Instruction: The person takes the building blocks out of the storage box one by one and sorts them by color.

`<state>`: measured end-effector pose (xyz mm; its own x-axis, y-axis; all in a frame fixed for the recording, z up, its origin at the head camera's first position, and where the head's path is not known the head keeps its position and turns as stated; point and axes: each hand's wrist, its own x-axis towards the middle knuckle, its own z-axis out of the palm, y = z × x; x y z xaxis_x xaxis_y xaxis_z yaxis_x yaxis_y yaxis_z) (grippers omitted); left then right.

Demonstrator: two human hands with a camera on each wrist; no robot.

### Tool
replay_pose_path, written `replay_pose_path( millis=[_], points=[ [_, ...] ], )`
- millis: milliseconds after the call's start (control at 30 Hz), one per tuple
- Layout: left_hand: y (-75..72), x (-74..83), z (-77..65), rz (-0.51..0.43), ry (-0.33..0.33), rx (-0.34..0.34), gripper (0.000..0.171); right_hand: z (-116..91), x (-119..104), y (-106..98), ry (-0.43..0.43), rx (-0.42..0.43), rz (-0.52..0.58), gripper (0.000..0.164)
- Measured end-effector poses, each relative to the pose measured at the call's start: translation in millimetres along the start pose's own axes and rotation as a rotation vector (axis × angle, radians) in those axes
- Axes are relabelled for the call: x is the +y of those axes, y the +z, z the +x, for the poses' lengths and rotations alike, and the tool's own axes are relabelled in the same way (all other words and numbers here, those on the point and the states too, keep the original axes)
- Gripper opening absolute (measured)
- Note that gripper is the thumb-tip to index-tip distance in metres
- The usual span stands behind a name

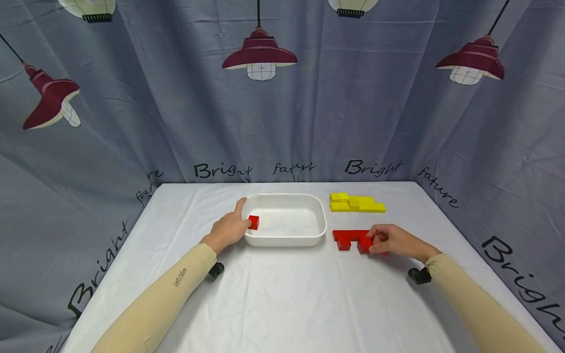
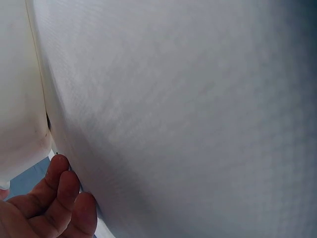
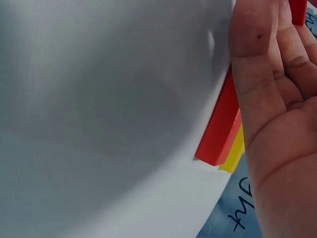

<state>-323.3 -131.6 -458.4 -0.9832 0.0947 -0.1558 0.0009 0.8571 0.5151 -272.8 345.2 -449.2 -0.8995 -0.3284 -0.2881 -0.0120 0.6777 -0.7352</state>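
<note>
A white tray (image 1: 285, 241) stands on the table with a red cube (image 1: 253, 222) inside, by its left wall. My left hand (image 1: 227, 228) grips the tray's left side, thumb over the rim beside the cube and index finger stretched along the far left corner. In the left wrist view, bent fingers (image 2: 67, 193) rest against the tray's outer wall (image 2: 22, 109). To the right of the tray, my right hand (image 1: 397, 242) pinches a red block (image 1: 364, 244) at the right end of a group of red blocks (image 1: 343, 237). A red bar (image 3: 218, 134) shows beside the palm in the right wrist view.
Several yellow blocks (image 1: 353, 203) lie together behind the red ones, near the table's far edge. A white cloth covers the table (image 1: 282, 294). Grey curtains (image 1: 282, 122) printed with lamps and lettering hang behind and at both sides.
</note>
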Motion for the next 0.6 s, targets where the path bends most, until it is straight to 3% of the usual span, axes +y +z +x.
replay_pose_path(
  millis=[333, 600],
  points=[
    [4.0, 0.2, 1.4, 0.003, 0.005, -0.002, 0.076, -2.3, 7.9, 5.7, 0.000, 0.009, -0.018, 0.045],
    [0.8, 0.9, 0.1, 0.003, 0.014, 0.011, 0.076, -1.3, 6.7, 10.1, -0.048, 0.046, -0.045, 0.037]
  ],
)
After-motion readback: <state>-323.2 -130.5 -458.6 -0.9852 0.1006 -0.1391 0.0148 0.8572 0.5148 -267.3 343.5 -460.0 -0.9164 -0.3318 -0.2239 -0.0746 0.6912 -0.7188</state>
